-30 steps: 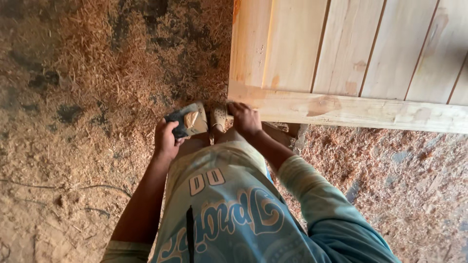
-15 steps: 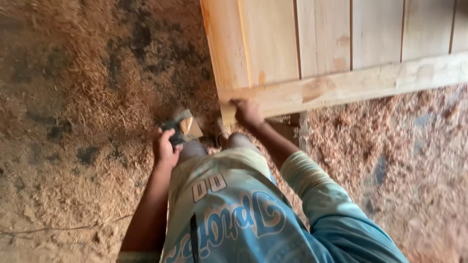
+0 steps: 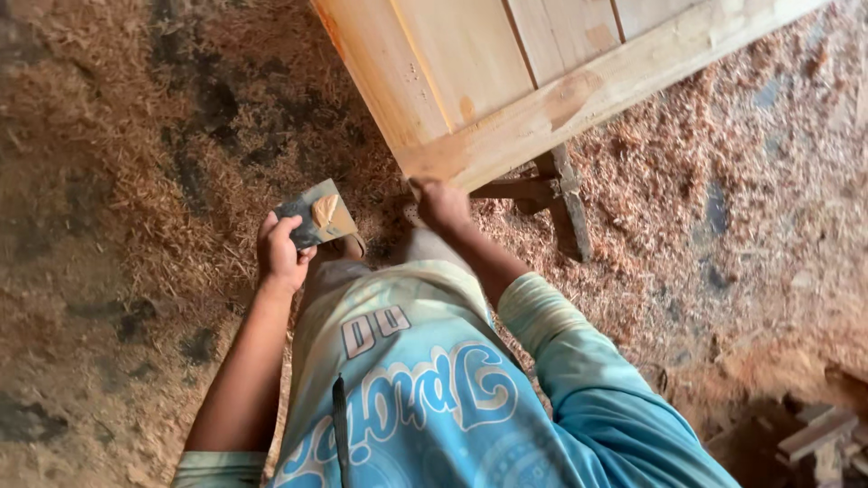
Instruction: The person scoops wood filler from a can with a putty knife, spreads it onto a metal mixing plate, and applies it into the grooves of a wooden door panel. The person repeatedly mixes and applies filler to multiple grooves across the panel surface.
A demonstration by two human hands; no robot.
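Nearest, the left hand (image 3: pixel 282 251) grips a flat dark scraper (image 3: pixel 315 214) carrying a dab of tan filler, held level so it stays put. Beyond, the right hand (image 3: pixel 440 202) presses closed fingers against the wooden panel's (image 3: pixel 470 81) lower corner edge, above the sawdust floor (image 3: pixel 136 136).

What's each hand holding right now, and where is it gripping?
The left hand grips a flat scraper by its lower edge. The right hand holds nothing; it presses on the wooden panel at its lower corner.
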